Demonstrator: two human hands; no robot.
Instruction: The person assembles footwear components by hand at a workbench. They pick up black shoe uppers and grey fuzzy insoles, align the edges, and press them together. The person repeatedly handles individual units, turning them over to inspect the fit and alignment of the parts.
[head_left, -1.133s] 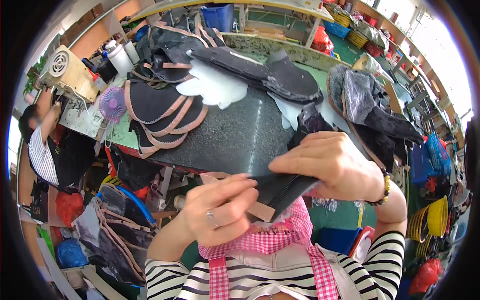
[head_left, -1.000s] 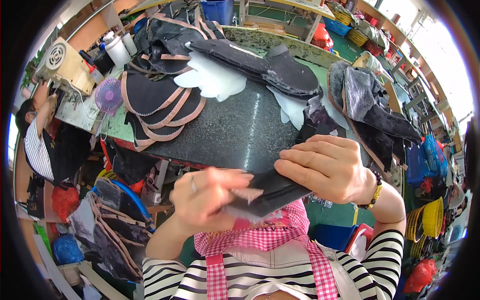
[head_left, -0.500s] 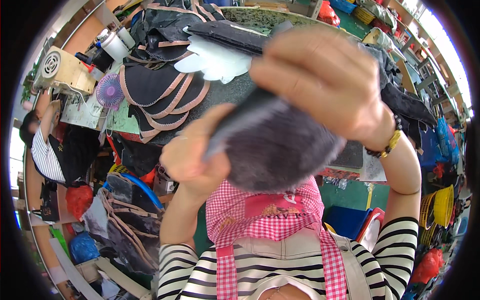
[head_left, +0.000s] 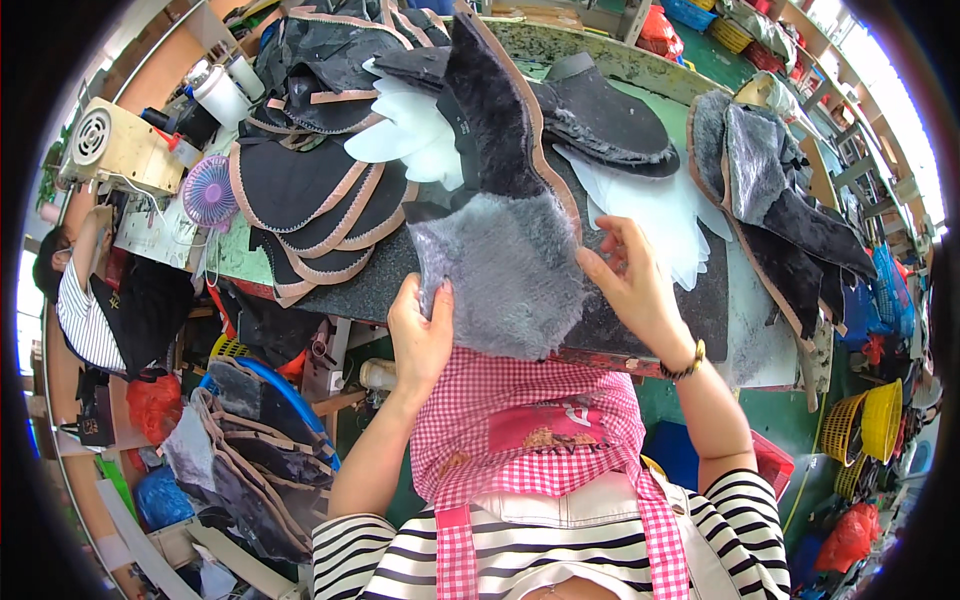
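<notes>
A furry boot-upper piece (head_left: 505,265) hangs over the near edge of the bench, its silver-grey pile facing up. Its upper part is black plush with a tan zigzag-stitched edge strip. At its lower left edge, my left hand (head_left: 425,325) pinches it, thumb on top. My right hand (head_left: 640,285) is at the right edge by the tan strip, thumb tip at the border and fingers apart and slightly curled; whether it touches the piece is hard to tell. Under and beside the piece lie stacks of white scalloped sheets (head_left: 650,215).
Black tan-edged panels (head_left: 300,185) fan out at left, near a purple fan (head_left: 210,190) and a sewing machine (head_left: 130,145). Black fur-edged pieces (head_left: 610,115) sit behind; more furry uppers (head_left: 775,190) drape at right. A co-worker (head_left: 110,310) sits at far left.
The furry piece, blurred and raised between both hands before, is now spread low over the bench, grey side up. My right hand has come down and drawn off to its right edge.
</notes>
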